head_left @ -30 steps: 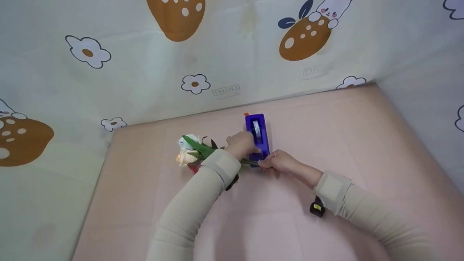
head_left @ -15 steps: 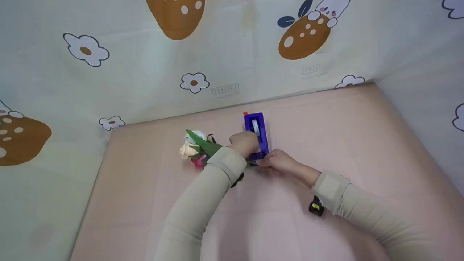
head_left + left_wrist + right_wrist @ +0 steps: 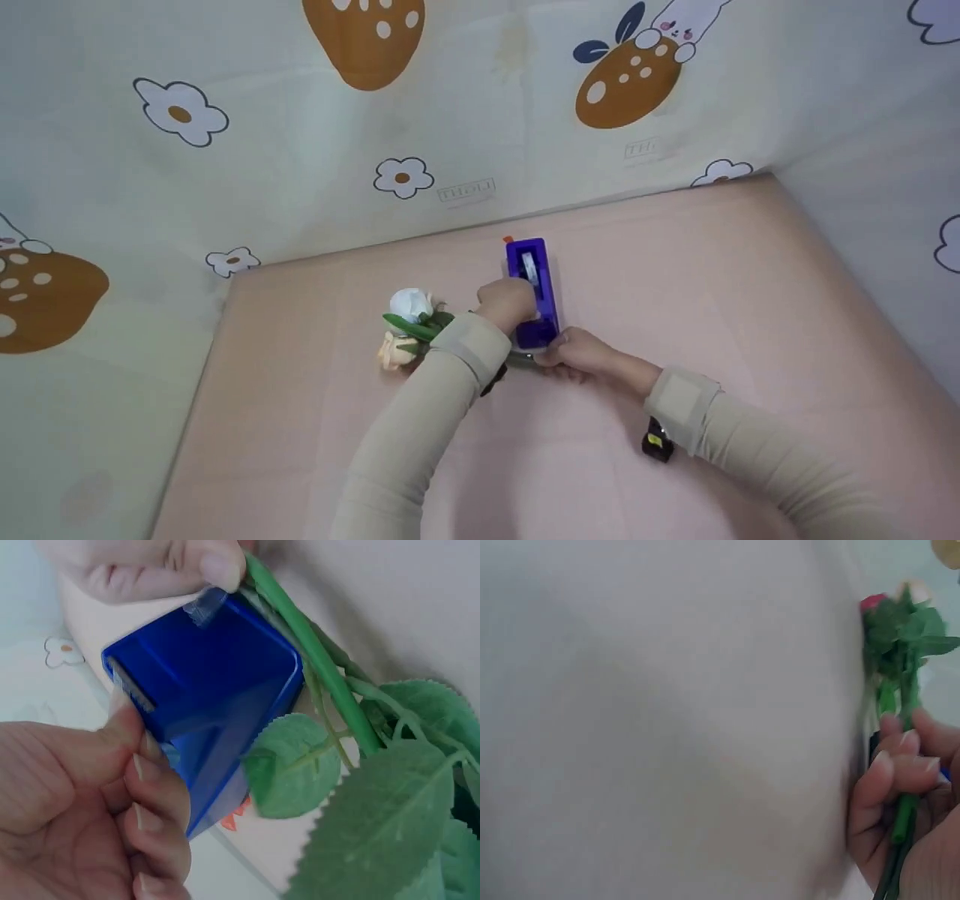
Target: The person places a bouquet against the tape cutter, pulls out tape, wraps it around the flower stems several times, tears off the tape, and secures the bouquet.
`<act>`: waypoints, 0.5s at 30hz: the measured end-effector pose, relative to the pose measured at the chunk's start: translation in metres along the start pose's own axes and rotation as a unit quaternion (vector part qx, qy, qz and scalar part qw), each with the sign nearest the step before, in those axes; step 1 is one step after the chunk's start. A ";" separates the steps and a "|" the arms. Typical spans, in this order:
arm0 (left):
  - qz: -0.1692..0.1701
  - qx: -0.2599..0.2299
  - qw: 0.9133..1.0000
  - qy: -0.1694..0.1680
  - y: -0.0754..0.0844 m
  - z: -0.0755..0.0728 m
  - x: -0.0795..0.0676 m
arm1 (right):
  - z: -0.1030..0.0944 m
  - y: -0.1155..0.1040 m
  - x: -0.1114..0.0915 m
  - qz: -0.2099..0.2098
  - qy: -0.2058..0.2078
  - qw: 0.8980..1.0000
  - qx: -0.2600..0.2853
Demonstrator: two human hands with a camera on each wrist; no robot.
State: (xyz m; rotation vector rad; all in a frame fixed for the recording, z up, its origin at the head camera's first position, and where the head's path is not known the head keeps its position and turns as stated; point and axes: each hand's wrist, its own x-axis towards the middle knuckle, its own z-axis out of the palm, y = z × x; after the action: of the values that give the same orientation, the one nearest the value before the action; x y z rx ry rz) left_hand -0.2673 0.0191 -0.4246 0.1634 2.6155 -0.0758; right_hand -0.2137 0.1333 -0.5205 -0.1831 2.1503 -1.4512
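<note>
In the head view, my left hand [image 3: 507,303] is over the left side of a purple-blue tape dispenser [image 3: 547,300]. Its thumb and curled fingers pinch clear tape [image 3: 118,679] at the toothed cutter [image 3: 132,685], as the left wrist view shows. My right hand [image 3: 581,352], at the dispenser's near end, grips the green stems [image 3: 906,817] of an artificial rose bunch. A short strip of clear tape [image 3: 207,606] shows under its thumb against the dispenser. White and peach blooms [image 3: 411,305] point left beyond my left wrist, and leaves [image 3: 375,821] spread in front of the dispenser.
A pink-covered table [image 3: 315,420] lies beneath everything. Behind it rises a pale wall covering [image 3: 300,172] printed with flowers and strawberries. A small black device [image 3: 657,444] hangs at my right wrist.
The bunch has turned and shifted slightly right and toward me, so the red bloom is hidden in the head view. My left hand has edged right along the dispenser; the right hand still grips the stems.
</note>
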 end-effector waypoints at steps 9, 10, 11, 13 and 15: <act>-0.015 -0.008 1.000 -0.010 -0.001 0.003 0.002 | 0.000 0.001 -0.004 -0.029 -0.017 0.999 0.003; -0.017 -0.009 1.000 -0.008 0.000 0.002 0.001 | -0.001 0.000 -0.004 -0.035 -0.017 0.999 -0.001; -0.015 -0.009 1.000 -0.006 0.000 0.000 -0.001 | -0.001 -0.001 -0.004 -0.039 -0.015 0.999 -0.006; -0.007 -0.012 1.000 0.005 0.001 -0.004 -0.006 | -0.003 -0.005 -0.006 -0.048 -0.010 0.999 -0.016; 0.008 -0.031 0.999 0.025 0.001 -0.012 -0.017 | -0.006 -0.009 -0.008 -0.059 -0.004 0.998 -0.025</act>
State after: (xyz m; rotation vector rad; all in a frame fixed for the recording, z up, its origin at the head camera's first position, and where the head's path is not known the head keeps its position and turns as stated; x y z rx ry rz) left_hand -0.2586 0.0192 -0.4064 0.1664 2.6624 0.0161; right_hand -0.2113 0.1379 -0.5077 -0.3374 2.2029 -1.4598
